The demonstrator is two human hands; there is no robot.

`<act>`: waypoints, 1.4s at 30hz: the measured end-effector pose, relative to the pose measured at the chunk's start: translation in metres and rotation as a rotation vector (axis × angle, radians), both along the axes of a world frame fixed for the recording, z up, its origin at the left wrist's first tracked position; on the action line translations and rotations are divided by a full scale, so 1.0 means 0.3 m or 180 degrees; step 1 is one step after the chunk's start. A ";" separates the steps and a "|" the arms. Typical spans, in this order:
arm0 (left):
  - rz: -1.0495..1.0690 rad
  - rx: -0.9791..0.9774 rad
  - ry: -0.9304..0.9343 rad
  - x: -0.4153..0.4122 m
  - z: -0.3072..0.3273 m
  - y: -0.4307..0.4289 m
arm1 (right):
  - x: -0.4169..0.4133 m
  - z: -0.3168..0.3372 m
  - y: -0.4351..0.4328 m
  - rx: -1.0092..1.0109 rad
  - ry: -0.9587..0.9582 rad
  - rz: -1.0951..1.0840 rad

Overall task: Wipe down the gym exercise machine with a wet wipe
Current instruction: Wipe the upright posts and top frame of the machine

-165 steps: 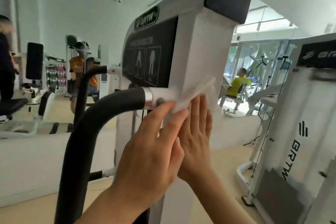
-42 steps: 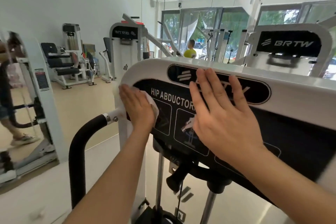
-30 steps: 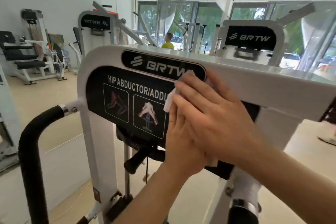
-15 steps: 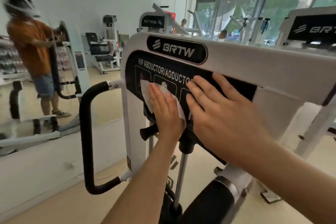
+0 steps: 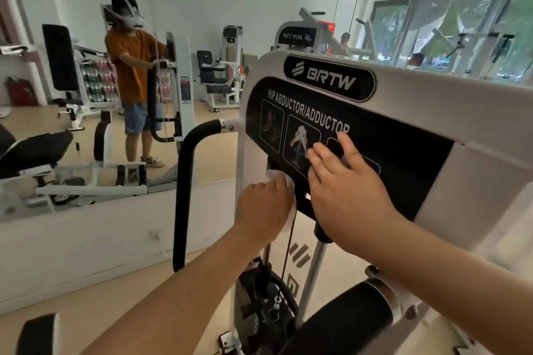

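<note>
In the head view, your left hand [image 5: 264,206] curled its fingers round the wet wipe [image 5: 291,210] at the lower edge of the machine's black panel [image 5: 403,158]. Your right hand [image 5: 346,193] lay flat on it, fingers spread. The panel read "BRTW" and "HIP ABDUCTOR/ADDUCTOR".

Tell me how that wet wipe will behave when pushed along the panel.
Likely floppy: the wet wipe bunches around the left hand. Probably light, being thin, and apt to crumple further against the black panel's lower edge.

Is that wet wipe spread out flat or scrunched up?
Cannot tell: the left hand covers the wet wipe; only white edges peek out.
</note>
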State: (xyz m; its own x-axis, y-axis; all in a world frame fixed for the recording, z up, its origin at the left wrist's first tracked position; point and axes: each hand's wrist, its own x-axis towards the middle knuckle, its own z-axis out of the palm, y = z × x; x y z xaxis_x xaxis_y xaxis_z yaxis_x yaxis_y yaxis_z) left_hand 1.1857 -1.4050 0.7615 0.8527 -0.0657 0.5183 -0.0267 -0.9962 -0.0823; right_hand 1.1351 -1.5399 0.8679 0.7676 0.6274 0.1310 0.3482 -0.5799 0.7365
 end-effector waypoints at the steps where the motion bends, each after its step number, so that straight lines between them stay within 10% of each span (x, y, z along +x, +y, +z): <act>1: 0.0031 -0.0150 0.0062 0.022 -0.015 0.012 | 0.009 -0.003 0.011 -0.0014 0.0030 -0.0006; 8: -0.0329 -0.2671 0.0488 0.098 0.026 0.063 | 0.108 -0.026 0.116 0.0465 0.0463 0.0069; 17: -0.1233 -0.5988 0.0829 0.061 0.058 0.234 | 0.200 -0.062 0.286 0.3040 0.1933 -0.0012; 24: -0.2109 -0.5998 0.0984 0.166 0.013 0.402 | 0.288 0.035 0.361 0.4068 0.2172 -0.0355; 32: -0.3311 -0.5265 0.1325 0.262 0.127 0.417 | 0.332 0.178 0.394 0.2692 0.1202 -0.0252; 42: -0.3313 -0.3033 -0.1349 0.464 0.186 0.329 | 0.346 0.238 0.357 0.1087 -0.1277 0.0151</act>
State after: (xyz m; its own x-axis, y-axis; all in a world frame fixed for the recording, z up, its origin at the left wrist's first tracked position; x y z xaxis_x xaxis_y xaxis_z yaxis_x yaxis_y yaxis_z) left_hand 1.3248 -1.3062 0.8172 0.4132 -0.0389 0.9098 -0.8907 -0.2252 0.3949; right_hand 1.2390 -1.4328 0.9392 0.5870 0.5304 0.6116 0.1095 -0.8006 0.5891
